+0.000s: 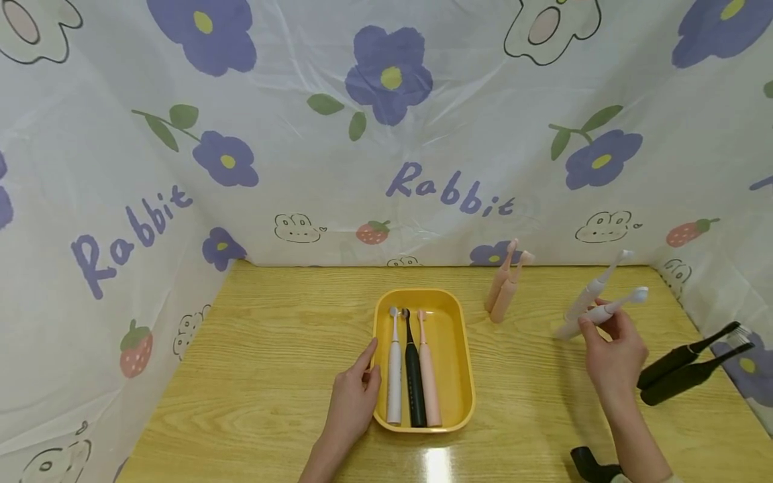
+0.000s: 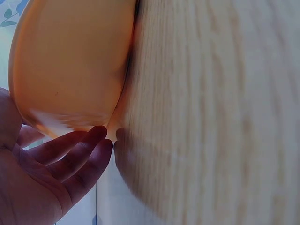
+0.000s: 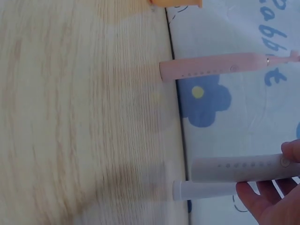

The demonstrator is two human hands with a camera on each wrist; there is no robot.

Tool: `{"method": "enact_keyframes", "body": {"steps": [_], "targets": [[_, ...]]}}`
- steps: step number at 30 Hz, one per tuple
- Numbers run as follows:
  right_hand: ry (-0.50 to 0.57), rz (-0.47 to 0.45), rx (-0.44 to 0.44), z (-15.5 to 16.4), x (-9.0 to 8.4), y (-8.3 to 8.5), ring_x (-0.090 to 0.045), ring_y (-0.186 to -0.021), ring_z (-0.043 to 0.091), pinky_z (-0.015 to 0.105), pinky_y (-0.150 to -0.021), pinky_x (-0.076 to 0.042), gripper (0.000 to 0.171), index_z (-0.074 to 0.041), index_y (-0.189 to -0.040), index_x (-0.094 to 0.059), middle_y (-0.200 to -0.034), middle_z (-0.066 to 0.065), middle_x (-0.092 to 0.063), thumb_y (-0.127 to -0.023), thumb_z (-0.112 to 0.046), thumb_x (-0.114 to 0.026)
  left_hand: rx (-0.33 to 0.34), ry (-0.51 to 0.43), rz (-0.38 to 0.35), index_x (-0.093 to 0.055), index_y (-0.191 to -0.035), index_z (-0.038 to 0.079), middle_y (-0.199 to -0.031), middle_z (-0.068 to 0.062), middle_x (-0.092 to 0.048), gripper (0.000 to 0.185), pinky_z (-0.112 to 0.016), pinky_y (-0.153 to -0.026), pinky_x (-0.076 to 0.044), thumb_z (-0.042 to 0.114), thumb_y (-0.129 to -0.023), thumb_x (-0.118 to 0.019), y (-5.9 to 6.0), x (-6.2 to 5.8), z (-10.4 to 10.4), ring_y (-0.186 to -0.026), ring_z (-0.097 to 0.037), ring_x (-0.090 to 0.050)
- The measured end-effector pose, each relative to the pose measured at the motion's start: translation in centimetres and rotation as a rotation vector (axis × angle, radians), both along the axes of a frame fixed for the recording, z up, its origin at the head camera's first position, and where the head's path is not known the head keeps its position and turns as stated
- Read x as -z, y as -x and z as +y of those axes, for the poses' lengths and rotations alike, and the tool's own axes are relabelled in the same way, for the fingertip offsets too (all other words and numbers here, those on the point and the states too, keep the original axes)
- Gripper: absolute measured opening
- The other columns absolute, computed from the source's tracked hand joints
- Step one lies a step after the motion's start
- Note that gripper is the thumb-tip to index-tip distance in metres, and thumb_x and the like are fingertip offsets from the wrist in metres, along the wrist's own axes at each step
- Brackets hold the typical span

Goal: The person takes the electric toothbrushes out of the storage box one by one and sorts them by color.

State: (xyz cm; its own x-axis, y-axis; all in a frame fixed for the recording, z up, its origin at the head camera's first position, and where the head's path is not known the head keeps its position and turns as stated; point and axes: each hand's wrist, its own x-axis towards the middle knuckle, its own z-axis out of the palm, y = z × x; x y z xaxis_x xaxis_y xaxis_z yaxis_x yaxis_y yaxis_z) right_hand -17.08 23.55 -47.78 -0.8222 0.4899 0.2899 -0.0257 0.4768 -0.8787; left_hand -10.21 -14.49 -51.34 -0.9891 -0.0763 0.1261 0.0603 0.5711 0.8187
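Our left hand [image 1: 353,396] rests with straight fingers against the outer wall of the yellow tray [image 1: 461,376], holding nothing, apparently steadying it; just past those fingers three toothbrushes lie side by side inside, white, black and pink. Our right hand [image 1: 612,352] pinches a white toothbrush [image 1: 604,312] by its body, lifted and tilted, a second white toothbrush [image 1: 594,287] just beyond the grip. Black ones [image 1: 688,365] stand outward of it, pink ones [image 1: 504,288] farther back toward the tray. The left wrist view alone shows the fingertips [image 2: 96,140] meeting the tray's underside curve; the right wrist view shows both white handles close together.
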Motion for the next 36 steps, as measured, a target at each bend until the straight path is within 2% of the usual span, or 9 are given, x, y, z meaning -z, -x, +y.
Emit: {"method": "enact_keyframes", "body": {"steps": [6,11,17,22,30,33,36], "targets": [[-0.01,-0.067,0.072,0.6,0.3,1.0,-0.055,-0.092,-0.012,0.012,-0.076,-0.042,0.036,-0.007,-0.13,-0.068,-0.108,-0.004,-0.068,-0.097,-0.019,-0.071,-0.015,-0.001,-0.013,-0.052,-0.149,0.002,-0.074,-0.005,-0.065,0.048,-0.023,-0.046,-0.043,0.004,-0.102,-0.058,-0.1,-0.1,-0.1,-0.052,-0.006,-0.047],[-0.017,-0.093,0.104,1.0,0.6,1.6,-0.054,-0.091,-0.01,0.017,-0.077,-0.04,0.037,-0.007,-0.132,-0.068,-0.112,0.004,-0.069,-0.097,-0.017,-0.07,-0.01,-0.001,-0.011,-0.052,-0.15,0.002,-0.077,-0.007,-0.067,0.048,-0.024,-0.046,-0.044,0.005,-0.102,-0.059,-0.1,-0.1,-0.1,-0.053,-0.006,-0.049],[0.001,-0.102,0.115,1.4,1.2,2.2,-0.054,-0.091,-0.01,0.014,-0.074,-0.041,0.037,-0.006,-0.132,-0.067,-0.107,-0.003,-0.067,-0.096,-0.016,-0.071,0.0,-0.001,-0.014,-0.051,-0.15,0.002,-0.078,-0.007,-0.067,0.049,-0.024,-0.046,-0.044,0.004,-0.102,-0.059,-0.1,-0.1,-0.1,-0.052,-0.006,-0.048],[-0.004,-0.106,0.126,1.8,1.8,2.8,-0.055,-0.091,-0.009,0.015,-0.074,-0.04,0.038,-0.006,-0.133,-0.066,-0.106,-0.003,-0.067,-0.097,-0.016,-0.07,0.003,-0.009,-0.006,-0.052,-0.149,0.002,-0.082,-0.01,-0.07,0.048,-0.023,-0.046,-0.044,0.003,-0.101,-0.059,-0.1,-0.1,0.0,-0.053,-0.005,-0.048],[-0.008,-0.087,0.13,2.0,2.0,3.4,-0.052,-0.088,-0.01,0.031,-0.091,-0.043,0.037,-0.005,-0.132,-0.067,-0.102,-0.005,-0.066,-0.096,-0.016,-0.07,0.005,-0.013,-0.008,-0.052,-0.149,0.002,-0.087,-0.013,-0.071,0.048,-0.023,-0.046,-0.044,0.004,-0.101,-0.059,-0.1,0.0,0.0,-0.053,-0.005,-0.048],[-0.014,-0.091,0.126,2.1,2.1,3.4,-0.054,-0.09,-0.004,0.027,-0.087,-0.042,0.038,-0.003,-0.132,-0.066,-0.105,0.001,-0.066,-0.097,-0.016,-0.069,0.009,-0.01,-0.006,-0.052,-0.149,0.002,-0.086,-0.013,-0.071,0.048,-0.023,-0.046,-0.044,0.004,-0.102,-0.059,-0.1,0.1,0.0,-0.052,-0.005,-0.048],[-0.042,-0.116,0.105,2.1,2.2,3.4,-0.059,-0.097,0.012,0.026,-0.083,-0.04,0.037,-0.002,-0.131,-0.064,-0.11,0.012,-0.067,-0.098,-0.017,-0.066,0.007,-0.004,-0.004,-0.052,-0.149,0.002,-0.085,-0.012,-0.071,0.048,-0.023,-0.046,-0.044,0.004,-0.102,-0.059,0.0,0.2,-0.1,-0.052,-0.005,-0.048]]}}
